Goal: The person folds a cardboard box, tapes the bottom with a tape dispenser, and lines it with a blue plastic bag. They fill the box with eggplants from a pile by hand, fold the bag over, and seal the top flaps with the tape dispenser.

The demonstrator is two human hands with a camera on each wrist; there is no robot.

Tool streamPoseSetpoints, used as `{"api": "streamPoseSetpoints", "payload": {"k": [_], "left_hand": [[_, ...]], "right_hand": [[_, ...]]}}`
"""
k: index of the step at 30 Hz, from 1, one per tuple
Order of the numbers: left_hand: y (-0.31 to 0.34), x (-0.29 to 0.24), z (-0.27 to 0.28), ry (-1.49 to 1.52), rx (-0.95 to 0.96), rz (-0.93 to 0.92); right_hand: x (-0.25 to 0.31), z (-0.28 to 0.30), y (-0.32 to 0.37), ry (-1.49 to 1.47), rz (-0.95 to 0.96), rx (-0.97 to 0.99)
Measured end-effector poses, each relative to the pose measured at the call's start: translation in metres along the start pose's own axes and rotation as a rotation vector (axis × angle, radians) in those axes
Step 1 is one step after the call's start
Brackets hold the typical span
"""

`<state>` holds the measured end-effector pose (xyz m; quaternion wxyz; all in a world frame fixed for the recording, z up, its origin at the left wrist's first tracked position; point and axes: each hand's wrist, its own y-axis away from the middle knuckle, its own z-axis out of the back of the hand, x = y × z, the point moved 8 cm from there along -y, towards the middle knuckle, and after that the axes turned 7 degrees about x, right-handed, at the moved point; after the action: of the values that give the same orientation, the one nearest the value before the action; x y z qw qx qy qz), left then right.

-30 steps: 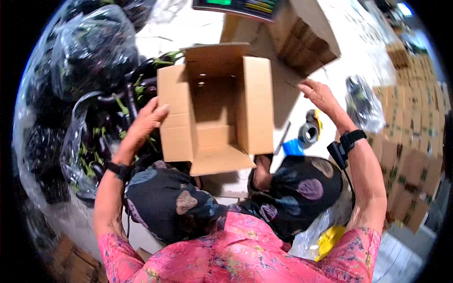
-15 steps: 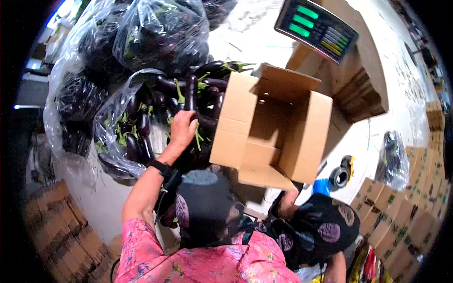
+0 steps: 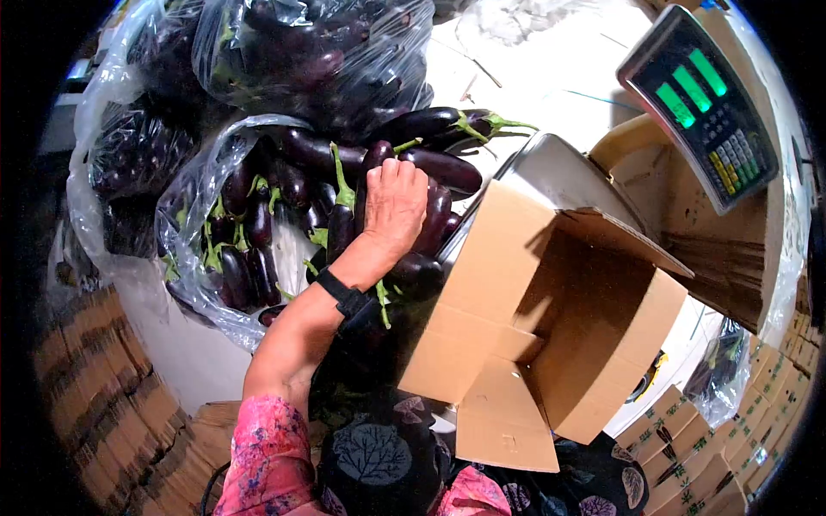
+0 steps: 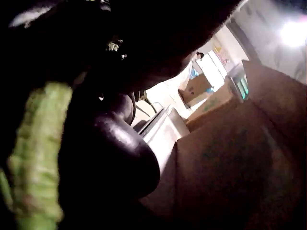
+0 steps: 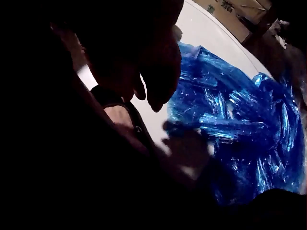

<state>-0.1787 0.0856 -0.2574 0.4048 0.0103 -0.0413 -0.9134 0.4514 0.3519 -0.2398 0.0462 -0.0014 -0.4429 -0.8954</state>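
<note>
In the head view my left hand [image 3: 396, 202] lies over the eggplant pile with its fingers curled down around a dark purple eggplant [image 3: 375, 157]. The hand covers most of that eggplant. More eggplants [image 3: 237, 275] with green stems spill from an open clear plastic bag [image 3: 194, 163]. Just right of the hand, an open cardboard box [image 3: 594, 318] stands tilted on a metal scale platform [image 3: 551, 168]. The right wrist view has my right hand [image 5: 158, 62] in shadow, fingers hanging loosely over white floor beside crumpled blue plastic [image 5: 230, 115]; nothing shows in its grasp.
Behind the pile sits a full clear bag of eggplants [image 3: 314, 64]. The scale's lit display [image 3: 701, 107] stands at the upper right, near another large carton [image 3: 718, 224]. Flattened cardboard [image 3: 112, 396] is stacked at the left, and a wrapped eggplant pack [image 3: 723, 370] lies at the right.
My left hand has gone from the box's left flap to the eggplants and taken hold of one. My right hand has left the head view, which has swung left and closer to the pile.
</note>
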Motion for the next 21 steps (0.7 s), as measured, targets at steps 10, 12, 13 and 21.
{"api": "streamPoseSetpoints", "payload": {"k": [10, 12, 13, 21], "left_hand": [[0.055, 0.007, 0.027, 0.602, -0.232, -0.030], [0.056, 0.008, 0.027, 0.653, -0.241, -0.007], [0.059, 0.010, 0.029, 0.638, -0.259, -0.014], [0.048, 0.020, 0.029, 0.501, -0.263, 0.071]], "right_hand": [[0.037, -0.004, -0.014, 0.016, 0.040, 0.006], [0.043, -0.002, -0.017, 0.015, 0.052, 0.001], [0.047, -0.002, -0.019, 0.014, 0.061, -0.002], [0.069, -0.007, -0.025, 0.006, 0.115, -0.005]]}}
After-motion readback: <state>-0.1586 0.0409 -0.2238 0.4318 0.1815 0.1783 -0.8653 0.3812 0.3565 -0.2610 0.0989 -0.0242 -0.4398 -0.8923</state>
